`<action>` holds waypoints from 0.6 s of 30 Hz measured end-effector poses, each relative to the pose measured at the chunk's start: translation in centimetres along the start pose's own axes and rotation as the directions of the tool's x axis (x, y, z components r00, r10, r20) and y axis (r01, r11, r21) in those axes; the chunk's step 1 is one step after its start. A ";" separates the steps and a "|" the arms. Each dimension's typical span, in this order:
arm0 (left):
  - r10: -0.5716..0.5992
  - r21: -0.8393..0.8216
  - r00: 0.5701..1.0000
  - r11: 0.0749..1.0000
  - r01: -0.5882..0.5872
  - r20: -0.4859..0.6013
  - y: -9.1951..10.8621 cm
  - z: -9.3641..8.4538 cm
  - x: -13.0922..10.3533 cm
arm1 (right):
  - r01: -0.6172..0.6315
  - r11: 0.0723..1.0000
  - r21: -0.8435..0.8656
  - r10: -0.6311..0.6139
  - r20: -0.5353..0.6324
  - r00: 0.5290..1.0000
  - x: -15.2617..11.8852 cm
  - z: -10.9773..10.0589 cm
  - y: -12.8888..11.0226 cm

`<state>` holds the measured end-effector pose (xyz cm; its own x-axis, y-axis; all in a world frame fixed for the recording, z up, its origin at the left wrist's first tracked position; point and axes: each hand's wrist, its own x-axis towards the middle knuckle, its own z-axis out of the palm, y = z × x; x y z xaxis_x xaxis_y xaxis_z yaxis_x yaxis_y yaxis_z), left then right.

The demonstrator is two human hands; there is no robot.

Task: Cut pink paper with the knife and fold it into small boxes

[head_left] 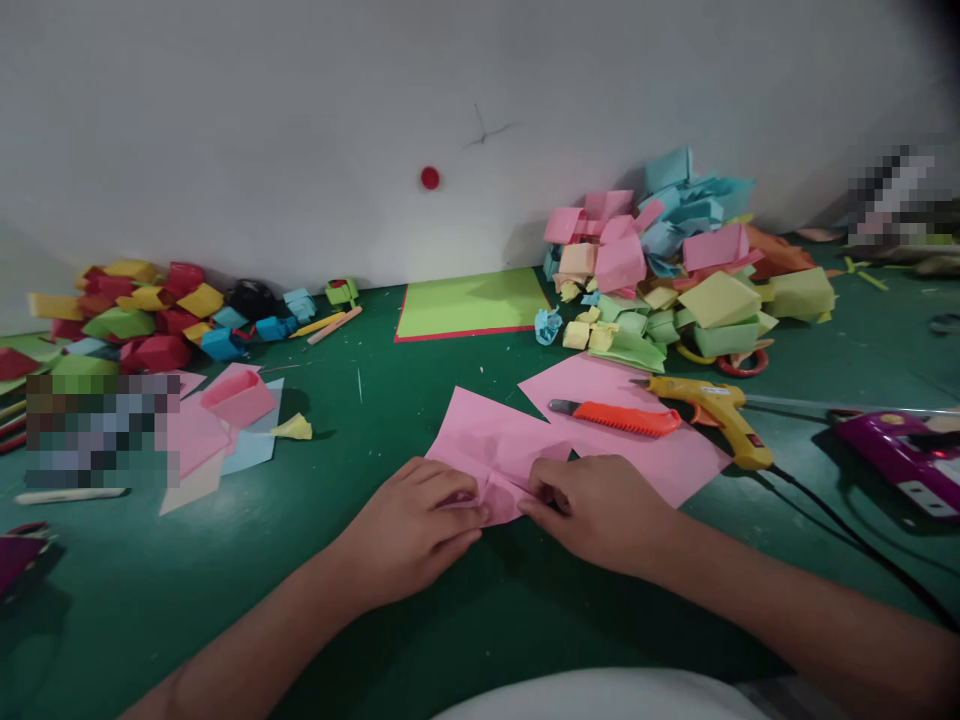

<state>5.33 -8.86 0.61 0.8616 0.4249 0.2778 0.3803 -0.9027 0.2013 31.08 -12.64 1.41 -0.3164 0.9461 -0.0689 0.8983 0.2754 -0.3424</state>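
A creased sheet of pink paper [491,432] lies on the green table between my two hands, its near edge partly folded up. My left hand [424,515] pinches the near left part of it between thumb and fingers. On the near right part, my right hand [592,505] has its fingers curled and its thumb pressed to the paper. Just beyond my right hand, a second pink sheet [697,465] lies flat, with an orange utility knife [626,417] on top. A yellow glue gun [712,410] rests at that sheet's right edge.
Folded paper pieces in many colours are heaped at the back right [622,260] and the back left [150,310]. A lime green sheet with a red border [472,305] lies by the wall. A purple power strip [900,455] and a black cable [847,525] are at the right.
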 end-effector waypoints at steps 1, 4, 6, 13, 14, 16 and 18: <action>-0.004 0.003 1.000 1.000 0.004 0.000 0.0 0.0 0.0 | -0.001 1.000 -0.011 0.001 -0.002 1.000 0.0 0.0 0.0; -0.009 0.006 1.000 1.000 0.009 0.015 -0.1 0.1 -0.1 | 0.004 0.998 -0.055 -0.005 -0.007 1.000 0.1 0.2 0.2; -0.009 0.013 1.000 1.000 0.008 0.022 -0.1 0.2 -0.1 | 0.064 0.993 -0.095 -0.067 -0.025 0.997 0.1 0.2 0.3; 0.017 0.082 0.999 0.997 -0.013 -0.039 -0.1 0.2 0.1 | 0.374 0.914 -0.159 -0.383 -0.025 0.924 -0.1 0.5 0.7; 0.015 0.082 0.999 0.997 -0.012 -0.041 -0.1 0.2 0.1 | 0.364 0.919 -0.150 -0.372 -0.027 0.928 -0.1 0.6 0.8; 0.018 0.078 0.999 0.997 -0.015 -0.048 -0.2 0.3 0.0 | 0.343 0.930 -0.133 -0.349 -0.024 0.937 0.0 0.6 0.9; 0.036 0.075 0.998 0.997 -0.032 -0.057 -0.3 0.3 0.0 | 0.322 0.938 -0.127 -0.327 -0.017 0.945 0.1 0.6 0.9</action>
<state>5.29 -8.60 0.26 0.8539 0.3953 0.3384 0.3771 -0.9182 0.1212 31.68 -12.40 0.58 -0.5874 0.8068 0.0631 0.7794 0.5850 -0.2242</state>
